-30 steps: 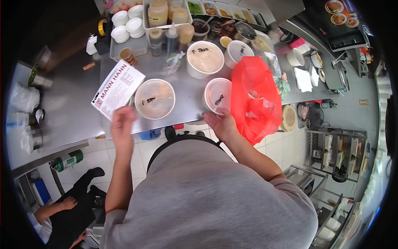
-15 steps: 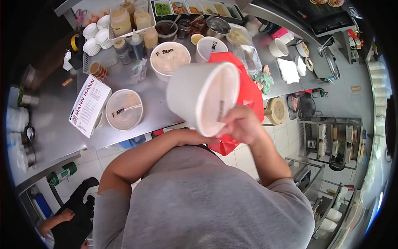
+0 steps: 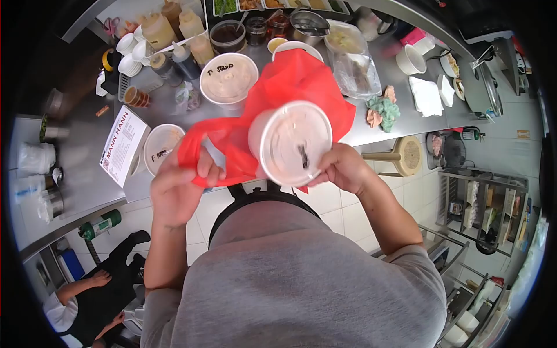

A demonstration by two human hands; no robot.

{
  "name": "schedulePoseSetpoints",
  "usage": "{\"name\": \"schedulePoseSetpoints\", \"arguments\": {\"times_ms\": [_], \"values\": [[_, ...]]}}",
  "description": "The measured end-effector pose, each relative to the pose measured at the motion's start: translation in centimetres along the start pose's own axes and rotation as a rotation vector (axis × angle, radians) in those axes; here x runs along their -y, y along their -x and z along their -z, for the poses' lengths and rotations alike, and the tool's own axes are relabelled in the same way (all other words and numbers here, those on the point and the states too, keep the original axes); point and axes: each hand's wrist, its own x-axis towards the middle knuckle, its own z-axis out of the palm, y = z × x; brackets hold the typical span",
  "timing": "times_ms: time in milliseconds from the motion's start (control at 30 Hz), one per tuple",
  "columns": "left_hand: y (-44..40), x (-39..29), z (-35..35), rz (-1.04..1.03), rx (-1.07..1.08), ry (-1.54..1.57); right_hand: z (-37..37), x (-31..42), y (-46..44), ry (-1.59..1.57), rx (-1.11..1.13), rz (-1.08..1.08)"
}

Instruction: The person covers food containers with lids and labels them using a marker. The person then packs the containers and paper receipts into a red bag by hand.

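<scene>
A white paper food tub point(image 3: 295, 142) with a clear lid and dark writing is gripped at its right rim by my right hand point(image 3: 342, 168). Its lid faces toward me, so it is tilted. My left hand point(image 3: 181, 184) is closed on the edge of a red plastic bag point(image 3: 310, 78). The bag spreads behind and to the left of the tub, and I cannot tell whether the tub is inside its mouth. Beyond the bag stands another lidded tub point(image 3: 228, 78) with writing on it. Close to my left hand sits a lidded tub point(image 3: 162, 148), partly hidden.
A printed card point(image 3: 124, 145) leans at the left of the steel counter point(image 3: 75, 168). Sauce bottles point(image 3: 185, 61), stacked small white dishes point(image 3: 129, 64) and a sauce pot point(image 3: 228, 36) line the back. A crumpled green cloth point(image 3: 383, 113) lies right. A stool point(image 3: 406, 156) and another person point(image 3: 104, 301) are below.
My left hand has come out from behind the tub and pulled the bag's edge leftward. The tub has moved slightly lower, its lid turned more toward me. The bag is spread wider.
</scene>
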Motion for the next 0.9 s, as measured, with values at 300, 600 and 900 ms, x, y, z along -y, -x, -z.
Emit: {"name": "schedulePoseSetpoints", "arguments": {"times_ms": [300, 600, 900], "values": [[3.7, -0.6, -4.4, -0.053, 0.229, -0.265, 5.7, 3.6, 1.5, 0.056, -0.226, 0.061], [2.6, -0.9, -4.3, 0.036, 0.317, -0.25, 3.5, 6.1, 1.9, 0.281, -0.277, -0.01], [1.4, -1.7, -3.3, -0.078, 0.194, -0.414, 9.8, 7.8, -4.3, 1.8, -0.382, 0.734]]}}
